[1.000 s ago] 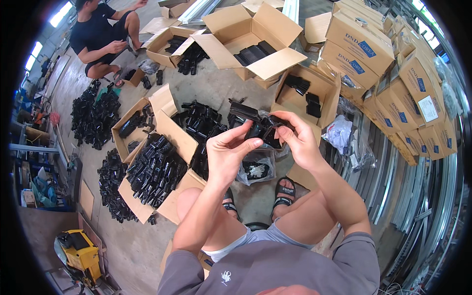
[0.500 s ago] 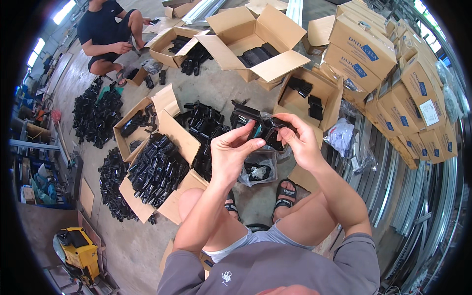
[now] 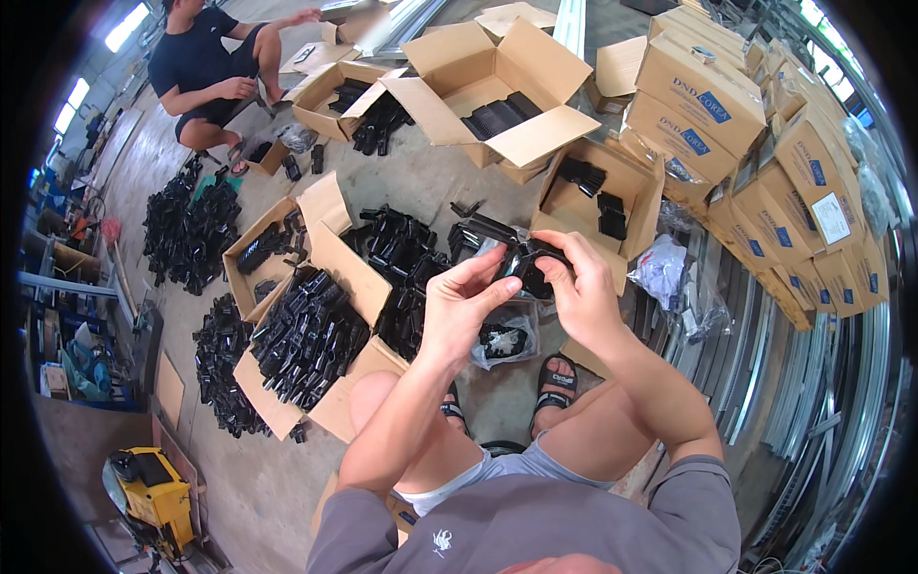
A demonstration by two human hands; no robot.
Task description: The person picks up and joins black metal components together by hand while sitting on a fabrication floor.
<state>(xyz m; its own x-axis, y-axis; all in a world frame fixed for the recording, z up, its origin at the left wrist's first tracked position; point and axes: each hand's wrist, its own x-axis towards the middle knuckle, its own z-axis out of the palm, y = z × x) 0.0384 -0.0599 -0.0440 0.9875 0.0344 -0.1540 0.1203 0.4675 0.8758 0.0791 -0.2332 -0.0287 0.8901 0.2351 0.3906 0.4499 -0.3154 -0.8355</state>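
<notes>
A glossy black plastic part point(image 3: 522, 260) is held up in front of me between both hands. My left hand point(image 3: 457, 308) pinches its left side with thumb and fingers. On its right side, the fingers of my right hand point(image 3: 585, 292) are curled over it, thumb pressed against it. My fingers hide some of its shape. Just below, a clear plastic bag point(image 3: 503, 337) holds small white and dark pieces. A pile of similar black parts point(image 3: 394, 251) lies on the floor beyond my left hand. Closer to my left knee, an open carton point(image 3: 361, 263) has more black parts heaped against it.
Open cartons point(image 3: 497, 72) with black parts stand ahead, another carton point(image 3: 617, 163) to their right. Stacked closed cartons point(image 3: 703, 91) rest on a pallet at right, near long metal profiles point(image 3: 727, 383). A co-worker point(image 3: 196, 62) squats at far left behind a black heap point(image 3: 186, 230).
The black part has tilted and turned a little between my hands, and my left hand has shifted slightly right. The co-worker's far arm now reaches out to the right.
</notes>
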